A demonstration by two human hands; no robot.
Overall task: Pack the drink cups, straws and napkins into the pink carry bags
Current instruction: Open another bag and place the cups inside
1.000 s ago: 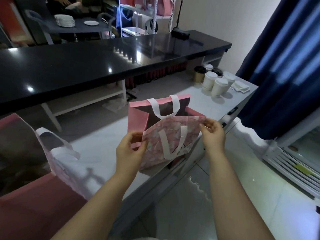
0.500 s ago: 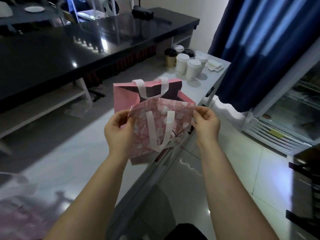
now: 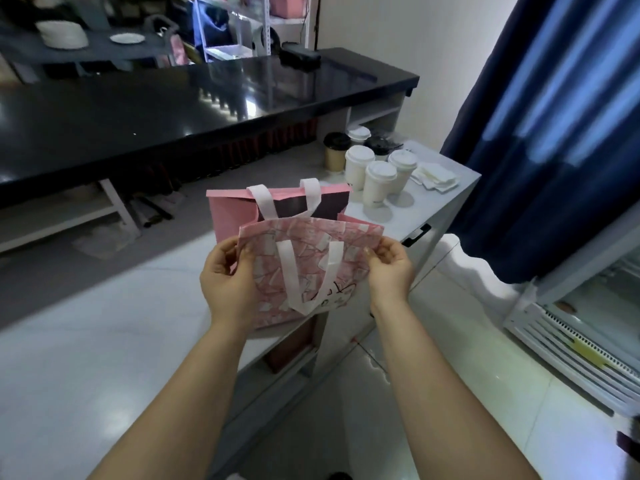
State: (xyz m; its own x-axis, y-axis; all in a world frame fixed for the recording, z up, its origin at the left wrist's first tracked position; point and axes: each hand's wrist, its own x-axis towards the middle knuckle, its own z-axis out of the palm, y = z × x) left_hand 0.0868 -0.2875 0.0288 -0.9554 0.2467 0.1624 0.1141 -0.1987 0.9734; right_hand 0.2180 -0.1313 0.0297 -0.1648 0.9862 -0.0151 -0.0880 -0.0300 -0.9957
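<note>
Left hand (image 3: 227, 282): pinching top-left corner of patterned pink bag (image 3: 308, 268)
Right hand (image 3: 389, 268): pinching top-right corner; likely pulling the mouth open for loading
Patterned bag: held above white counter (image 3: 104, 341) edge, just before plain pink bag (image 3: 232, 216); that one upright, mouth open
Bags: two
Cups (image 3: 377, 183): six lidded, clustered at far end
Napkins (image 3: 434, 176): one pile beside cups
Straws: none seen

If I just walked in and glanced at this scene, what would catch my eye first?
Probably the patterned pink bag held up in the middle, the left hand and right hand gripping its top corners. Behind it a plain pink bag stands open on the white counter, with lidded cups and napkins at the far end.
</note>
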